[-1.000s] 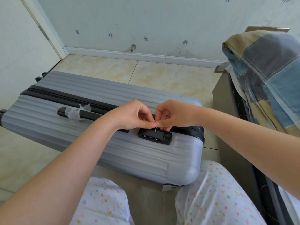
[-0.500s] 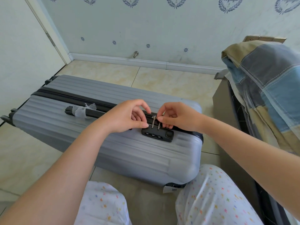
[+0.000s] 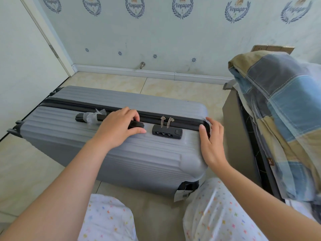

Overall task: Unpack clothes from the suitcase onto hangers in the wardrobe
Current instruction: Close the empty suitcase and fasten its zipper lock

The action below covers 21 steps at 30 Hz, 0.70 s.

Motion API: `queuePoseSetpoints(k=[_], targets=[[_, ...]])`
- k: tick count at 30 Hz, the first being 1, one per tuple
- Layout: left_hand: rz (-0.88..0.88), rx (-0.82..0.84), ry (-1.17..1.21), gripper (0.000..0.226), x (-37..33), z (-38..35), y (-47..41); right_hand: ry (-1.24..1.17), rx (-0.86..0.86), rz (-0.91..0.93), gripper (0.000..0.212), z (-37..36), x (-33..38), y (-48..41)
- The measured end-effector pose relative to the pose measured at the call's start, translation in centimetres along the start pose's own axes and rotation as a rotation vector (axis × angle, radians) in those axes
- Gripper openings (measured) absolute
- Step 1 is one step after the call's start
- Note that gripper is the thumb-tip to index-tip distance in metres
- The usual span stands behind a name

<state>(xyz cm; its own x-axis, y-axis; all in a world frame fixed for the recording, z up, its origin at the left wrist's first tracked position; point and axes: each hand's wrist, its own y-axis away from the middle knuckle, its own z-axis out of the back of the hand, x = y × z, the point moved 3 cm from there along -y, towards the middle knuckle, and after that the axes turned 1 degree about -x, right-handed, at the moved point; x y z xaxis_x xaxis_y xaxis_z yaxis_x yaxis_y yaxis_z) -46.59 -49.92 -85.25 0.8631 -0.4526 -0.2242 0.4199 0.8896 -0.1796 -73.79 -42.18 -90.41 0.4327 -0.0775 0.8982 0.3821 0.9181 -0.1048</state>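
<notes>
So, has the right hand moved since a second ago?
Yes. The right hand has left the zipper pulls above the combination lock and gone right, to the end corner of the suitcase.

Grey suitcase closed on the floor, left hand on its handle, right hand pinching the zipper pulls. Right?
Not quite. In the head view the right hand is off the zipper pulls; it rests open-fingered on the right end of the suitcase. The rest holds: suitcase closed, left hand on the handle.

Left hand (image 3: 119,131) holds the handle (image 3: 137,125); right hand (image 3: 212,145) touches the suitcase (image 3: 139,162).
</notes>
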Motion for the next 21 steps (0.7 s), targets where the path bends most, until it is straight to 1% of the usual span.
queuePoseSetpoints(k=[1, 2, 4, 8, 10, 12, 14, 16, 18, 21], targets=[[-0.001, -0.027, -0.033, 0.045, -0.2, -0.2, -0.3, -0.103, 0.027, -0.094, 0.040, 0.2, -0.7, -0.2], [0.002, -0.042, -0.056, 0.048, -0.3, -0.6, -0.7, -0.152, 0.054, -0.179, 0.042, 0.4, -1.6, -0.6], [0.020, -0.063, -0.081, 0.055, -0.5, -1.1, -1.6, -0.133, 0.109, -0.290, 0.043, 0.9, -3.1, -1.1], [0.035, -0.134, -0.135, 0.065, -0.4, -1.8, -3.3, -0.054, 0.166, -0.339, 0.041, 0.6, -5.5, -2.5], [0.033, -0.165, -0.151, 0.066, -0.1, -2.2, -3.9, -0.071, 0.190, -0.402, 0.041, -0.2, -7.2, -3.3], [0.024, -0.193, -0.158, 0.064, 0.0, -2.5, -4.5, -0.104, 0.196, -0.468, 0.041, -1.2, -8.9, -4.1], [0.017, -0.224, -0.151, 0.060, 0.3, -2.9, -5.2, -0.099, 0.174, -0.504, 0.036, -1.9, -10.1, -5.1], [0.014, -0.264, -0.125, 0.054, 0.2, -3.1, -5.7, -0.158, 0.169, -0.552, 0.034, -2.4, -11.1, -6.0], [0.014, -0.307, -0.111, 0.051, 0.4, -3.3, -6.3, -0.233, 0.222, -0.594, 0.045, -3.3, -12.3, -7.0], [0.018, -0.351, -0.110, 0.049, 0.4, -3.7, -7.2, -0.220, 0.265, -0.583, 0.061, -3.9, -13.5, -8.5]])
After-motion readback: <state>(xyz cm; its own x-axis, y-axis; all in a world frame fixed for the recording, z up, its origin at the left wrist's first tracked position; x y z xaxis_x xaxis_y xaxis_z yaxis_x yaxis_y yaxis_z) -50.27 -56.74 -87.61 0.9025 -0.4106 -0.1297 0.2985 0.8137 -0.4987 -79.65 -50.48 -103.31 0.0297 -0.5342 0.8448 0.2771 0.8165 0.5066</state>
